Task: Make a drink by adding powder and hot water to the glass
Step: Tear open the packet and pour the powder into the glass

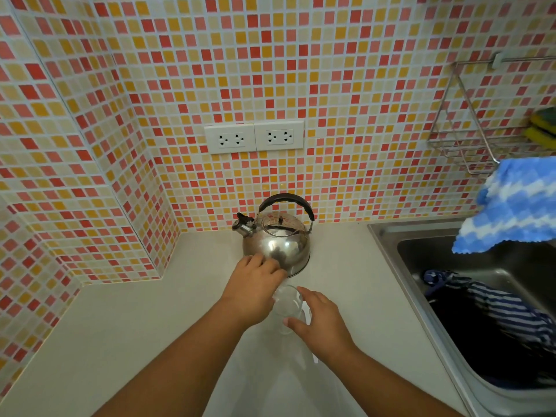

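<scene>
A clear empty glass (287, 305) stands on the pale counter (120, 341), just in front of a steel kettle (278, 242) with a black handle. My right hand (322, 322) curves around the glass from the right, with the thumb on its near side and the index finger at its far rim. My left hand (252, 291) rests palm down against the glass's left rim, its fingertips by the base of the kettle. Whatever is under its curled fingers is hidden. No powder container shows.
A steel sink (388, 236) at the right holds a dark striped cloth (493, 311). A blue and white cloth (511, 206) hangs from a wire rack (463, 139) above it. Tiled walls close the back and the left. Two sockets (254, 136) sit above the kettle. A thin white object (315, 358) pokes out under my right wrist.
</scene>
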